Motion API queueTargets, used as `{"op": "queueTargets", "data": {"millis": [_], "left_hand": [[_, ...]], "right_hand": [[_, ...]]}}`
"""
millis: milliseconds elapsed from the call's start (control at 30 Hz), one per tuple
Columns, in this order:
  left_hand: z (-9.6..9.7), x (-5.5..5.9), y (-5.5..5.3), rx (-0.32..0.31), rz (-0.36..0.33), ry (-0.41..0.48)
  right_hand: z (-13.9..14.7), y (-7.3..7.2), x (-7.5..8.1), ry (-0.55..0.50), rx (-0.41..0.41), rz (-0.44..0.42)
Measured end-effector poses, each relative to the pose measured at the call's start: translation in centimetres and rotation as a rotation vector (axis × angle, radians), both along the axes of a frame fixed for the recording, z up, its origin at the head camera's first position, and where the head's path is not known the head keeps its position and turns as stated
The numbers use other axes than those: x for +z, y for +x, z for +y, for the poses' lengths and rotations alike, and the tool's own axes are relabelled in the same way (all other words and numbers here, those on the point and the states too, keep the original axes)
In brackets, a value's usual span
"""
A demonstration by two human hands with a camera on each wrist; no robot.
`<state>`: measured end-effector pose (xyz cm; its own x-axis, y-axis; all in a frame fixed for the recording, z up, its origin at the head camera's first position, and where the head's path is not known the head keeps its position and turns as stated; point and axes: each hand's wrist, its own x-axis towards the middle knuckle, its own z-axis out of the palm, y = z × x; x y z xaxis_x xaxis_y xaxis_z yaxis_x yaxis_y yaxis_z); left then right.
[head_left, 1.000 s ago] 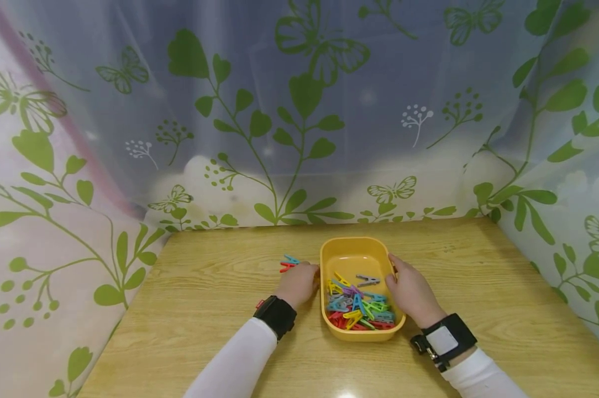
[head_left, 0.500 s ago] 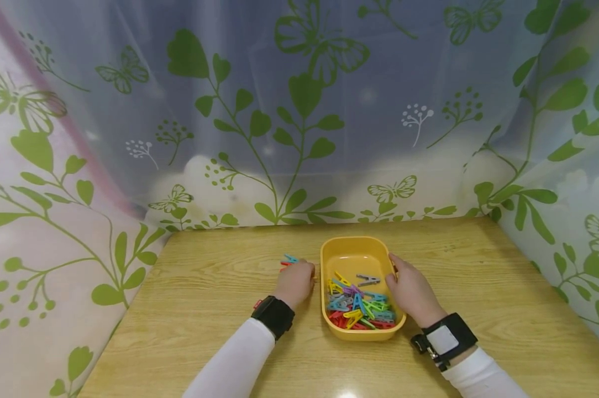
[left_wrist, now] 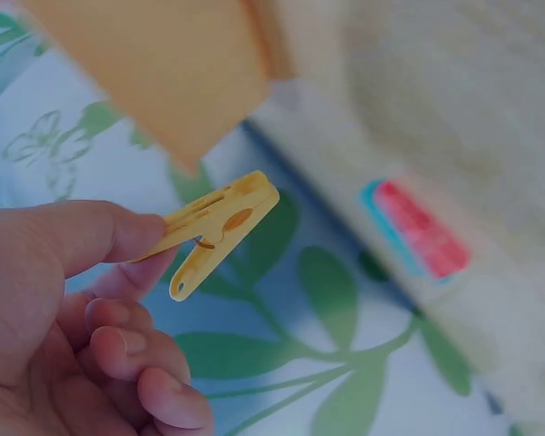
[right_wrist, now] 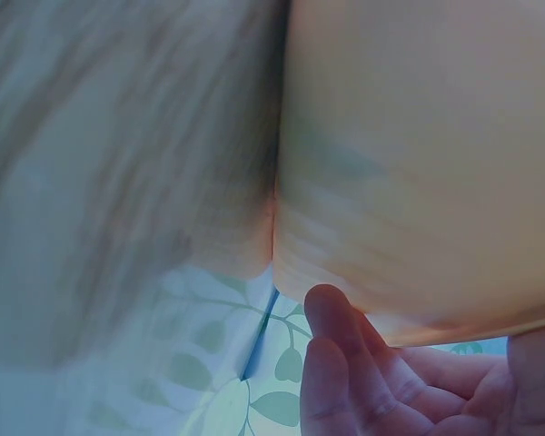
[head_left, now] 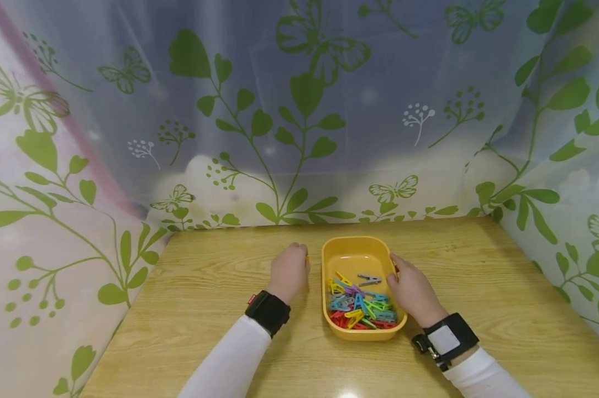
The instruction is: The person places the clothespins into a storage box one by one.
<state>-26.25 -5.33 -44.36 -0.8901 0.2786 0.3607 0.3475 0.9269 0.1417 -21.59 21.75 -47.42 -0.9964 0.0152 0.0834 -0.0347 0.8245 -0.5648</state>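
Note:
My left hand (head_left: 288, 271) is above the table, left of the yellow plastic box (head_left: 361, 335). Between thumb and forefinger it pinches a yellow clothespin (left_wrist: 222, 227) by one handle; the other fingers curl loosely below. Only a bit of that clothespin shows in the head view. A red clothespin (left_wrist: 422, 227) and a blue clothespin (left_wrist: 374, 207) lie together on the table in the left wrist view, hidden behind the hand in the head view. My right hand (head_left: 415, 290) grips the box's right rim, thumb at the inner side, fingers (right_wrist: 331, 313) against the outer wall.
Inside the box, several clothespins (head_left: 359, 304) in mixed colours are heaped at the near end, with a grey clothespin (head_left: 369, 279) apart from them. A wooden table (head_left: 205, 287) carries everything. A patterned curtain (head_left: 299, 138) encloses the back and both sides.
My left hand has moved from beside the box's left wall slightly left and away from me, now with a yellow clothespin showing. The right hand stays on the box, which has not visibly moved.

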Motion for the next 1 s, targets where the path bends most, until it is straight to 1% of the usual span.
{"op": "queueTargets", "data": {"millis": [100,167,300,433,500,567,633,733,933,1000], "left_hand": [[0.3,1.1,0.3,-0.025,0.045,0.028],[0.6,1.9,0.7,-0.044,0.063,0.045],[1.7,3.4,1.8,-0.092,0.080,0.048],[2.8,4.1,3.0,-0.155,0.097,0.018],[3.2,4.2,3.5,-0.189,0.101,-0.001],[3.6,4.1,4.0,-0.224,0.087,-0.021],[4.0,3.8,4.4,-0.252,0.067,-0.047],[4.4,3.3,4.8,-0.277,0.037,-0.089],[5.0,2.1,5.1,-0.326,0.001,-0.124],[5.1,1.8,5.1,-0.332,-0.009,-0.140]], "right_hand": [[0.1,-0.1,-0.1,0.006,-0.002,0.009],[0.1,-0.1,-0.1,0.009,0.000,0.012],[0.1,-0.1,-0.2,0.006,0.000,0.011],[0.1,-0.1,-0.1,-0.003,0.000,0.008],[0.0,0.0,0.0,-0.007,0.001,0.004],[0.0,0.0,0.0,-0.008,-0.001,0.000],[0.0,0.1,0.0,-0.006,-0.002,-0.001],[0.0,0.1,0.0,-0.001,-0.001,0.003],[0.1,0.0,-0.1,-0.011,0.001,0.009],[0.1,-0.1,-0.1,-0.011,0.004,0.015]]}}
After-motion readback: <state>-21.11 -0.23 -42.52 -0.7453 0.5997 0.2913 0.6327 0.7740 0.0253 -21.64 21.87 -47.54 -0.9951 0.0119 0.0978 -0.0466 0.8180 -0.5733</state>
